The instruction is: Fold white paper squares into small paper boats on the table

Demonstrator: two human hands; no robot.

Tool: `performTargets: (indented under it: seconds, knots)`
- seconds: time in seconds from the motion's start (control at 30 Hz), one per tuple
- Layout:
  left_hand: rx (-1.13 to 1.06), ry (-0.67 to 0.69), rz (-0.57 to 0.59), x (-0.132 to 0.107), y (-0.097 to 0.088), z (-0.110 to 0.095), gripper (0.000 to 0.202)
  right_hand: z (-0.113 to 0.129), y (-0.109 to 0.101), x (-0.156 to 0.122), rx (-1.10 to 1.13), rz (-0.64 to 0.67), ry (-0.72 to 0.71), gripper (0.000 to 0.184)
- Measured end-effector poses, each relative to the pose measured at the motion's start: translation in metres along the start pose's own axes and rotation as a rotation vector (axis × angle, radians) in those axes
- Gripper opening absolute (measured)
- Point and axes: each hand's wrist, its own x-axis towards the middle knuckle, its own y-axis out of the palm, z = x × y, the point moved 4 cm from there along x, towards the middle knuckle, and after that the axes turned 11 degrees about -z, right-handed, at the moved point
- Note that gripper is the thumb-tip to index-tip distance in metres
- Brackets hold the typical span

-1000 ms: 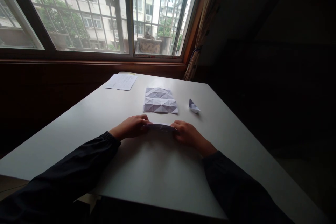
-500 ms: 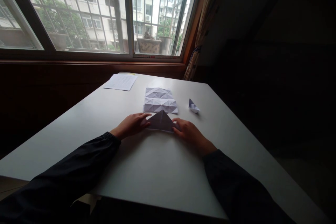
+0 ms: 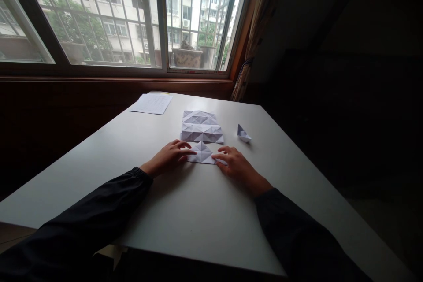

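A folded white paper triangle [image 3: 201, 154] lies flat on the table, its point toward the window. My left hand [image 3: 170, 155] rests at its left side, with the fingertips lying on the paper. My right hand [image 3: 233, 163] lies over its right corner, hiding that end. Neither hand grips it; the fingers are spread and pressed down. Just beyond the triangle is a large creased paper sheet [image 3: 201, 126] with a pattern of diagonal folds. A small paper boat [image 3: 243, 134] sits to the right of that sheet.
A white table [image 3: 198, 211] runs under my dark sleeves, its far edge below a window with metal bars [image 3: 155, 17]. A printed paper sheet [image 3: 152, 103] lies at the far left of the table. A curtain [image 3: 254, 48] hangs at the right.
The paper, raised and tented earlier, now lies flattened on the table. My hands have spread out over its sides, and the head view has barely moved.
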Motion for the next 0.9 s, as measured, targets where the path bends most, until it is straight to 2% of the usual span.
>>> performTargets:
  seconds: [0.1,0.33,0.43,0.67,0.8,0.9]
  knots:
    - [-0.037,0.030,0.035,0.002,0.001,-0.005,0.033,-0.001,0.001,0.001,-0.005,0.012,-0.002,0.028]
    - [-0.029,-0.036,0.037,0.004,-0.004,-0.009,0.026,-0.009,0.001,0.001,0.040,0.046,-0.001,0.032]
    - [0.028,-0.036,0.043,0.004,-0.005,-0.010,0.032,-0.010,0.000,0.002,0.055,0.036,0.007,0.031]
    - [0.064,-0.041,-0.027,0.004,-0.006,-0.010,0.039,-0.008,0.004,0.000,0.052,-0.019,0.024,0.031]
    - [0.000,-0.023,-0.045,0.005,-0.006,-0.014,0.037,-0.013,0.006,0.002,0.116,-0.112,0.113,0.036]
    - [-0.090,-0.047,-0.080,0.007,-0.006,-0.020,0.038,-0.019,0.006,0.004,0.223,-0.208,0.274,0.042]
